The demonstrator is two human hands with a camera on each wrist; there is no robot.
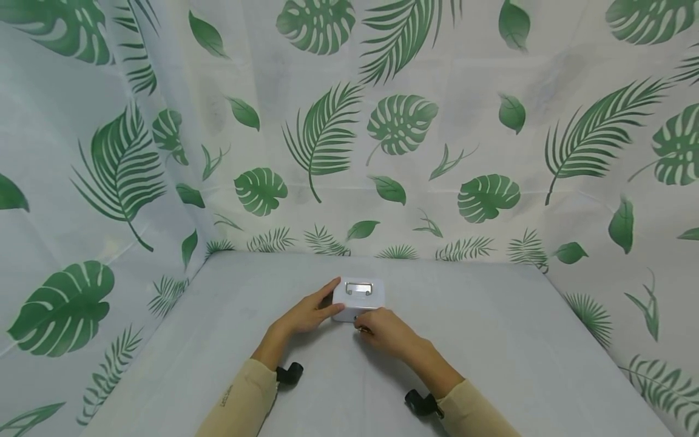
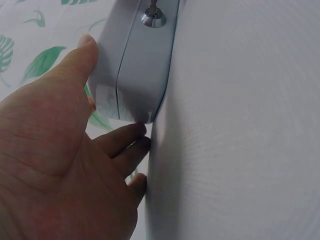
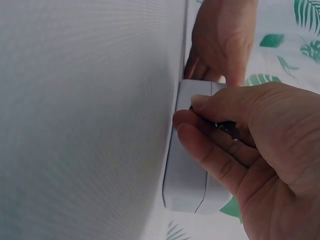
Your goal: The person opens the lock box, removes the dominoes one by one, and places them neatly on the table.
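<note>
A small white cash box [image 1: 341, 314] with a metal carrying handle [image 1: 358, 288] on its lid stands on the white-covered table. My left hand [image 1: 307, 314] holds the box at its left end, thumb at the front edge of the lid and index finger toward the back corner. In the left wrist view, a key [image 2: 153, 6] stands in the round silver lock [image 2: 153, 19] on the front face. Thumb and fingers of my right hand [image 3: 272, 132] pinch the key at the front. A dark piece [image 3: 229, 129] hangs inside that hand, mostly hidden by the fingers.
White cloth [image 1: 464, 340] covers the table under and around the box. Leaf-printed curtains [image 1: 349, 145] hang behind and at both sides. A black wrist camera [image 1: 292, 373] is strapped to the left wrist, another wrist camera [image 1: 420, 402] to the right.
</note>
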